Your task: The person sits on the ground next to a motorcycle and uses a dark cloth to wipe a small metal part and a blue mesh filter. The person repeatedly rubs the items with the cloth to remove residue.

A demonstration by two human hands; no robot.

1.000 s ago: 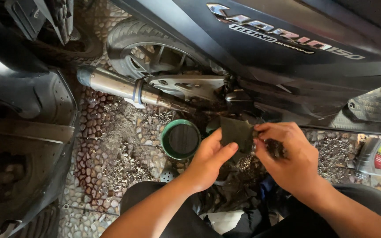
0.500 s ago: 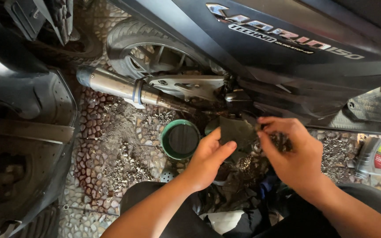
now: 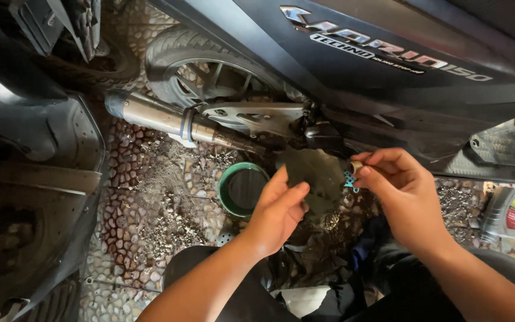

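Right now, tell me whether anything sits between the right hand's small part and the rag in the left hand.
Nothing visible does. The right hand pinches a small metal part at its fingertips, just beside the edge of the dark rag that the left hand holds up. Only a narrow open gap separates them.

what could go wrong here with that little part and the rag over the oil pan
The right hand pinches a small metal part only at the fingertips, so a weak grip could drop it onto the pebbled floor, where it may be hard to find. The left hand holds a dark rag close to the green drain pan, which looks filled with dark liquid; a knock might spill it.
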